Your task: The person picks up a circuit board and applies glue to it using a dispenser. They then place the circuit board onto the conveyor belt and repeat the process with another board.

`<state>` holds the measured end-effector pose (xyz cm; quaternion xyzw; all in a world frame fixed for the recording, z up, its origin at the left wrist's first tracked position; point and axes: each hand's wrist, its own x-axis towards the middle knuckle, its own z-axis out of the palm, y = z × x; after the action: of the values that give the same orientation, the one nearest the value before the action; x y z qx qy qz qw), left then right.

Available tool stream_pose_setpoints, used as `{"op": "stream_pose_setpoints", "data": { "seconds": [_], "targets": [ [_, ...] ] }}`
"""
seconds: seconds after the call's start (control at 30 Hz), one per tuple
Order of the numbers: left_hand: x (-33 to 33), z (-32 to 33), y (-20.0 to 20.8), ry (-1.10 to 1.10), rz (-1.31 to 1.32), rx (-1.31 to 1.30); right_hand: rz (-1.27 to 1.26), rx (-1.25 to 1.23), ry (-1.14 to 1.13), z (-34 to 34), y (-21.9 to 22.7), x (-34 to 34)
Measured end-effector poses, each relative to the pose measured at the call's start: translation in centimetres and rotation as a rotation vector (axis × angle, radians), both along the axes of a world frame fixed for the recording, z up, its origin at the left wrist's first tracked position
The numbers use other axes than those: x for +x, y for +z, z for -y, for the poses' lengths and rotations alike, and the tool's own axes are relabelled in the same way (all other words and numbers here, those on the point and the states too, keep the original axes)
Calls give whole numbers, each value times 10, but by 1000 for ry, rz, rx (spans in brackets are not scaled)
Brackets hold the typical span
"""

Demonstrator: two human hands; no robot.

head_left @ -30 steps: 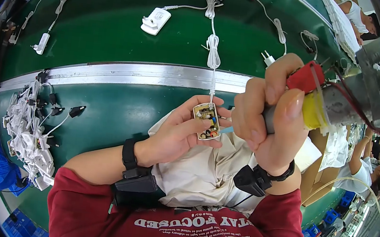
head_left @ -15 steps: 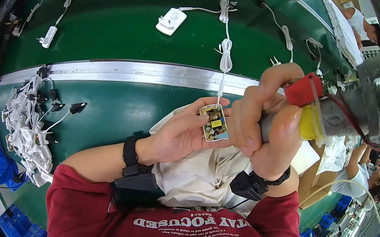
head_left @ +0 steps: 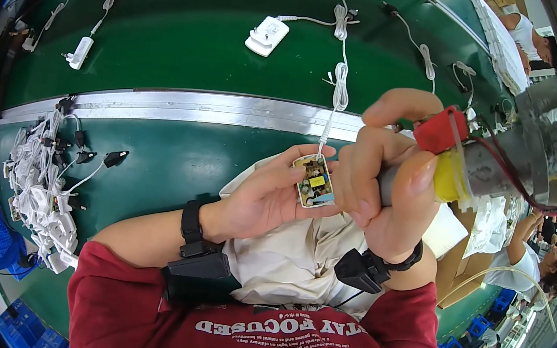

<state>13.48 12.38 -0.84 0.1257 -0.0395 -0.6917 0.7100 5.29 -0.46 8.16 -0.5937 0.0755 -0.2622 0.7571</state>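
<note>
My left hand [head_left: 258, 199] is closed round the edges of an opened white power adapter [head_left: 316, 182]. Its circuit board faces up, showing a yellow transformer and small components. From its far end a white cord runs to a tied cord bundle [head_left: 340, 88] on the green belt. My right hand [head_left: 387, 186] grips a thick grey cylindrical tool [head_left: 498, 175], wrapped in yellow tape, with a red switch block [head_left: 441, 129] and dark red wires. The thumb presses along the tool and the index finger is raised near the red block. The tool's working end is hidden behind my fingers.
A finished-looking white adapter [head_left: 266, 36] and another adapter [head_left: 79, 53] lie on the belt beyond a metal rail [head_left: 183, 103]. A heap of white corded adapters [head_left: 48, 203] covers the left bench. Cardboard [head_left: 460, 263] stands at the right, with other people seated on both sides.
The adapters and cord bundles on the belt have shifted right. My right index finger has lifted and stretched leftward. The left hand and opened adapter stay nearly in place.
</note>
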Motion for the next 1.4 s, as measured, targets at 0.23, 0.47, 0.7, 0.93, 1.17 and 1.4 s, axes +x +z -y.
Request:
{"op": "stream_pose_setpoints", "data": {
  "seconds": [0.23,0.47,0.7,0.93,1.17,1.4],
  "targets": [
    [5,11,-1,-49,121,-8,-39,-37,6,-1,19,-3],
    [49,108,49,236,979,-268,-54,-34,35,-14,24,-6],
    [67,179,6,570,2452,-290,-35,-34,41,-13,29,-4],
    [79,128,42,637,2565,128,-20,-16,34,-8,28,-7],
    [151,65,43,220,2562,452,-27,-21,4,-7,30,-2],
    [69,4,39,69,645,306,-57,-114,-75,6,27,-1]
  ]
}}
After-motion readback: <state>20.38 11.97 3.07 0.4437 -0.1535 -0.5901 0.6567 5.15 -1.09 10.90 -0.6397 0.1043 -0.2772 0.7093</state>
